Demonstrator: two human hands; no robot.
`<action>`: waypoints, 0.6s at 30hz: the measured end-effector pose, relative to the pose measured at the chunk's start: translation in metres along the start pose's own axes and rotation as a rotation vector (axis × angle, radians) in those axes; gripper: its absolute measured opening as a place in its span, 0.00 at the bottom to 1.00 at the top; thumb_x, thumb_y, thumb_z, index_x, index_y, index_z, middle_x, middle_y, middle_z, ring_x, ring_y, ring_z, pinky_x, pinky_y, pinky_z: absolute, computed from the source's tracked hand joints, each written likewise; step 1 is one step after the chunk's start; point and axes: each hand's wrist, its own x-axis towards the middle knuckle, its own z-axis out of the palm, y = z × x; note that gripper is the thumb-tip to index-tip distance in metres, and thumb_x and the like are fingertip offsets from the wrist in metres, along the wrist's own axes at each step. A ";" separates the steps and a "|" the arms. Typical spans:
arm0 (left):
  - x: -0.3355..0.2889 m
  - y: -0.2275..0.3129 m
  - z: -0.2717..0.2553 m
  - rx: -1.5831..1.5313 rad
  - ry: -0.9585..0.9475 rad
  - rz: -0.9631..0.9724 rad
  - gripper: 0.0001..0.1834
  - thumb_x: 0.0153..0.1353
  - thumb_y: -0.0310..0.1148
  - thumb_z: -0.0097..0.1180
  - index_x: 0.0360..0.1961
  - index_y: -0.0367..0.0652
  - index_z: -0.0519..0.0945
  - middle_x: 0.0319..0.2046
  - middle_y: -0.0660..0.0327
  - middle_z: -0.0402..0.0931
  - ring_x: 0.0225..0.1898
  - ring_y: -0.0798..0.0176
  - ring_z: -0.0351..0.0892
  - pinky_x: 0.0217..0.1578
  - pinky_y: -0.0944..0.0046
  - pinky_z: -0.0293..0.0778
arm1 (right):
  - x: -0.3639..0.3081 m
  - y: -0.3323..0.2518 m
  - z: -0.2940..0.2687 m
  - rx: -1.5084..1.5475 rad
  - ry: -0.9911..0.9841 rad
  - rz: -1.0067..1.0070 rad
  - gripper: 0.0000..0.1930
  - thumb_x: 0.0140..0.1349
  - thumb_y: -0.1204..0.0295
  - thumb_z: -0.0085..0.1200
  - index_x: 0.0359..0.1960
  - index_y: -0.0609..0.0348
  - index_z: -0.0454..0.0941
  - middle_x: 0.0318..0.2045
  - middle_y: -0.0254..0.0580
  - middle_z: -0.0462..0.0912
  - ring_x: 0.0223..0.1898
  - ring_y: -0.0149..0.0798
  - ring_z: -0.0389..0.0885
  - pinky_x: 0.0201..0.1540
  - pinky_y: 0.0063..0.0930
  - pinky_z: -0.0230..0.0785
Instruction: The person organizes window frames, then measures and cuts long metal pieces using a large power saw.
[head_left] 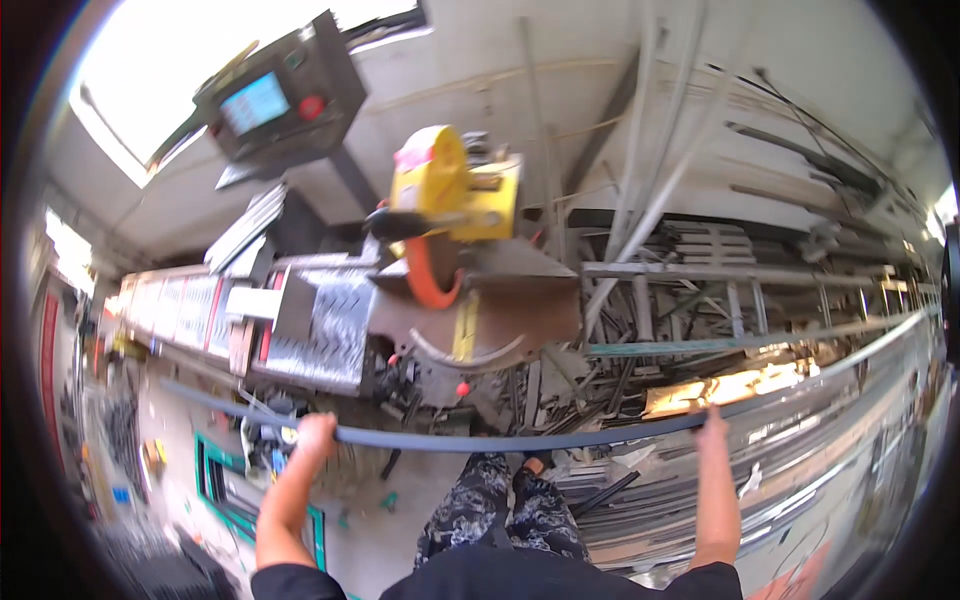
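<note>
Left grip [318, 432]: we pinch the bar [500, 441].
Right grip [712, 428]: same.
Saw [435, 185]: 12 o'clock; bar up, not there yet.

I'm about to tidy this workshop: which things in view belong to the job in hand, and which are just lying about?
In the job:
long grey bar, held by left hand and right hand
yellow machine ahead, probably

Seemingly lying about:
green frame, lower left
long strips, lower right
</note>
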 end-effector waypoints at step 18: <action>0.072 0.165 -0.092 -0.314 -0.096 0.276 0.11 0.44 0.34 0.59 0.31 0.46 0.75 0.31 0.57 0.78 0.37 0.52 0.79 0.37 0.53 0.74 | -0.111 0.131 0.139 0.036 -0.034 0.248 0.10 0.58 0.67 0.56 0.37 0.54 0.70 0.28 0.40 0.76 0.29 0.43 0.77 0.33 0.42 0.74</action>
